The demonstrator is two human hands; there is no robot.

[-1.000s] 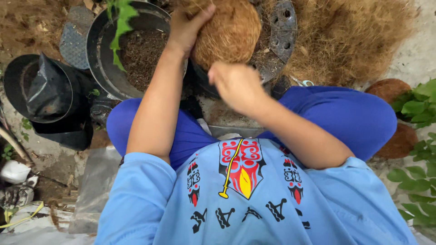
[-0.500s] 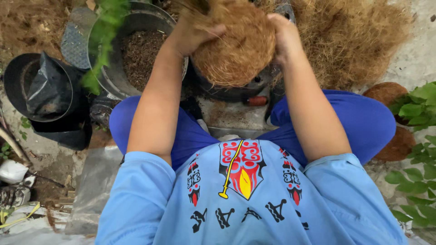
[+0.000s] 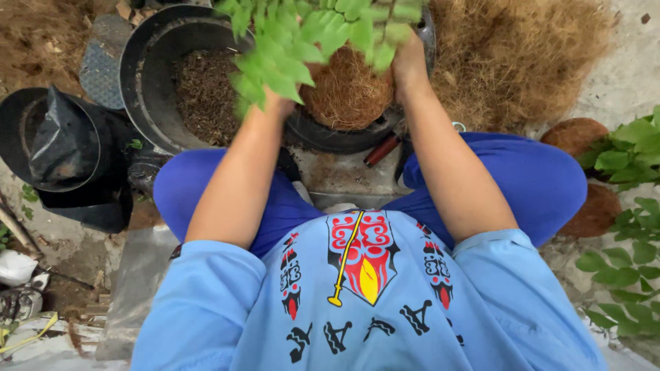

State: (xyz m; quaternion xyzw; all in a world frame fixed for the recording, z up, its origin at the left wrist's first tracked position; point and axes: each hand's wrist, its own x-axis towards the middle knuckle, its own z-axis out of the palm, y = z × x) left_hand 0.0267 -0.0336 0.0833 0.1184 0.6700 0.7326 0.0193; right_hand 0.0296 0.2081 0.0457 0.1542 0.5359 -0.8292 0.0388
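A round ball of brown coconut fibre [image 3: 346,93] with a leafy green plant [image 3: 309,34] growing from it is held upright above a dark round pan [image 3: 323,137]. My left hand [image 3: 275,106] grips its left side and is mostly hidden by the leaves. My right hand [image 3: 407,62] grips its right side, with the fingers partly under the foliage. Both arms reach forward over my blue-trousered knees.
A black pot [image 3: 148,75] holding dark soil [image 3: 206,93] stands at the left. A black bag-lined pot [image 3: 58,148] is further left. A heap of loose coconut fibre [image 3: 522,62] lies at the right. Two fibre balls with green plants [image 3: 629,158] sit far right. A red-handled tool [image 3: 381,150] lies under the pan.
The fibre ball has been turned upright, so the green plant now faces the camera. My right hand moved from in front of the ball onto its right side.
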